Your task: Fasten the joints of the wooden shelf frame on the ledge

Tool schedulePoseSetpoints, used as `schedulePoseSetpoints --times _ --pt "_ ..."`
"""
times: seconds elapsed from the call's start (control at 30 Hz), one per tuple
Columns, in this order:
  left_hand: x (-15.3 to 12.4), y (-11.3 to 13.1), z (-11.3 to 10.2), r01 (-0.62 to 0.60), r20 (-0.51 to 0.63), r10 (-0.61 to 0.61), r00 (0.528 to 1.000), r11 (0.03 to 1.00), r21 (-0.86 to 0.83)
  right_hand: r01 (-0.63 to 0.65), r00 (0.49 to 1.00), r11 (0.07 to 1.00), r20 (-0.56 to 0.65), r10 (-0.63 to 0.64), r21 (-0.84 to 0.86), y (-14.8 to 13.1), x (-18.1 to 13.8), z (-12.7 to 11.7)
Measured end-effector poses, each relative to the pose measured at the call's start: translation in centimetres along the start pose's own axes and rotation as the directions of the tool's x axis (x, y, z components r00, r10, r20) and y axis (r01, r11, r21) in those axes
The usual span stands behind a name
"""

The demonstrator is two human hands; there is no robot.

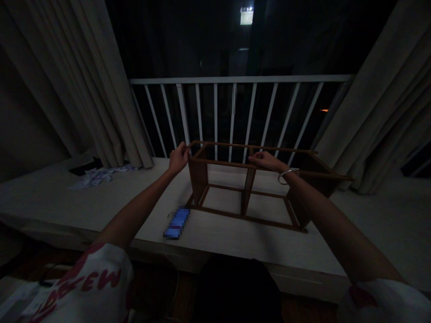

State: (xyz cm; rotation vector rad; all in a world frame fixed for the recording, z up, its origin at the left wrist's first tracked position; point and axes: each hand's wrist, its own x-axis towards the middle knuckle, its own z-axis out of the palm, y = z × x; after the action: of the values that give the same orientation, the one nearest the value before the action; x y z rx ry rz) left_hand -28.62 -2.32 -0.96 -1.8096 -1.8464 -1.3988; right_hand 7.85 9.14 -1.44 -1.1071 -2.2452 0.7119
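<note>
A brown wooden frame (247, 188), like an open shelf unit with two compartments, stands on a pale table (111, 202) in dim light. My left hand (178, 159) is closed on the frame's top left corner. My right hand (266, 160) rests with curled fingers on the top front rail above the middle upright. A silver bangle (287, 176) sits on my right wrist. Both forearms reach forward over the table.
A blue blurred flat object (177, 223) lies on the table near the frame's left foot. Crumpled white paper (97, 176) and a dark object (82, 167) lie at the far left. A white railing (235, 80) and beige curtains (101, 89) stand behind the table.
</note>
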Motion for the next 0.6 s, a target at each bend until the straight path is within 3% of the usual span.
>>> schedulePoseSetpoints --times 0.4,0.5,0.6 --pt "-0.3 1.5 -0.5 0.019 0.028 -0.019 0.999 1.0 0.007 0.0 1.0 1.0 -0.02 0.0 0.001 1.0 0.4 0.0" --pt "0.0 0.9 -0.6 0.044 0.071 -0.038 0.997 0.996 -0.073 0.011 1.0 1.0 -0.011 -0.011 0.0 0.7 0.2 -0.1" --pt "0.8 -0.1 -0.7 0.089 0.187 -0.05 0.981 0.974 -0.207 0.016 1.0 1.0 0.002 -0.016 -0.011 0.6 0.0 -0.2"
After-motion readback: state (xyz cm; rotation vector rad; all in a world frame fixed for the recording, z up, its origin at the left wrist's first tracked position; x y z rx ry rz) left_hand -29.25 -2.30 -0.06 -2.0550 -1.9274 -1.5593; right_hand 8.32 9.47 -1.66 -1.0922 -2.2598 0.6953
